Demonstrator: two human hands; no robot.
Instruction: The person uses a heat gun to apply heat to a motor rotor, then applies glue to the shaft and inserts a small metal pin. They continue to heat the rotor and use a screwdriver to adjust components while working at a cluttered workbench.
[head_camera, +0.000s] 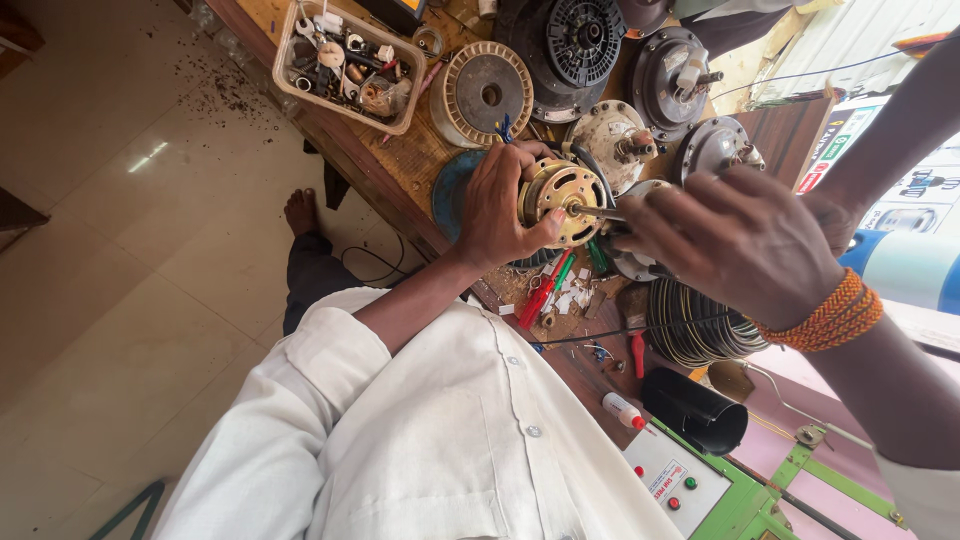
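My left hand (497, 205) grips a round brass-coloured motor core (560, 200) with slots in its face, holding it just above the wooden workbench (400, 165). My right hand (735, 245), with an orange bead bracelet at the wrist, is closed around a thin metal tool (600, 212). The tip of that tool touches the centre of the motor core. Both hands are close together over the middle of the bench.
Several fan motor housings (665, 80) and a ribbed cream rotor (487, 92) lie behind. A plastic tray of small parts (350, 62) sits far left. Red and green screwdrivers (545, 290), a wire coil (695, 325), a black tube (695, 410) and a green-edged tester box (680, 480) are near. Another person's arm (900, 130) reaches in at right.
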